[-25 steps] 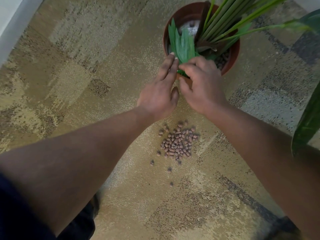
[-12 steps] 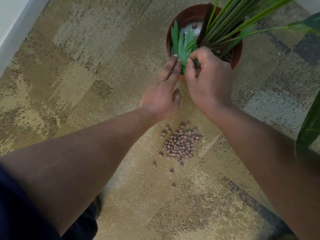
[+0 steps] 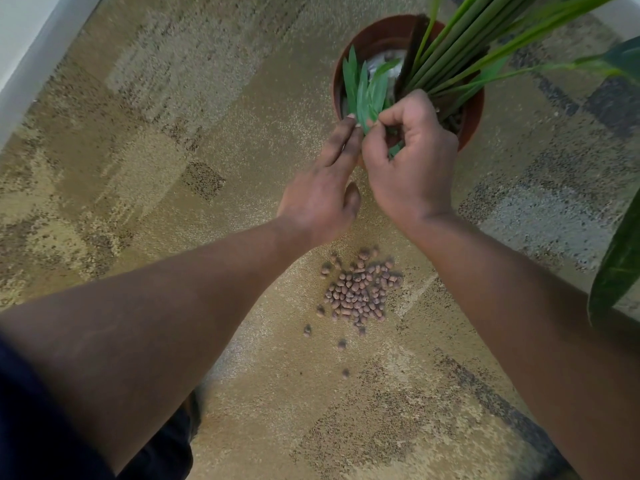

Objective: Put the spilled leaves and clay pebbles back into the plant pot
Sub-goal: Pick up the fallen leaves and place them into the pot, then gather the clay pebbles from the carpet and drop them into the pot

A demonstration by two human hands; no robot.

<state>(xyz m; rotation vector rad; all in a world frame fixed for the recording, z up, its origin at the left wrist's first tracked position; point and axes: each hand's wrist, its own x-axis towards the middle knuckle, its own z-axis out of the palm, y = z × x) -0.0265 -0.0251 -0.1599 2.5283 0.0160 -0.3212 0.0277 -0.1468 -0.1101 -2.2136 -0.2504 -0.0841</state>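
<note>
Right hand (image 3: 412, 168): fingers (image 3: 398, 114) curled together and clamped on a bunch of loose green leaves (image 3: 367, 91), thumb pressed against the leaf bases; the stub ends of the bunch show below the palm. Left hand (image 3: 320, 202): fingers (image 3: 341, 140) stretched out straight and side by side, gripping nothing, their tips touching the near side of the same bunch, thumb held apart beneath. Leaves: narrow, pointed, fanned upward from the right hand, their tips lying over the near-left part of the pot's opening. Plant pot (image 3: 472, 116): round, reddish-brown, standing on the carpet near its far edge in view, right of centre; both hands meet over its near rim. Inside it, a pale whitish patch and a few dark pebbles at the right side; whether the held leaves touch the filling cannot be told. Plant stems (image 3: 460, 39): long, green, rising from the pot toward the upper right. Large dark leaf (image 3: 620, 261): at the right edge of view, well apart from the hands. Clay pebbles (image 3: 360, 289): brown, rounded, heaped loosely on the carpet between the two forearms, nearer the person than the pot and apart from it; several stray pebbles lie singly just beyond the heap on its near side. Carpet (image 3: 173, 150): mottled tan with darker grey-brown patches. Pale wall base (image 3: 31, 53): running along the carpet's far-left corner.
</note>
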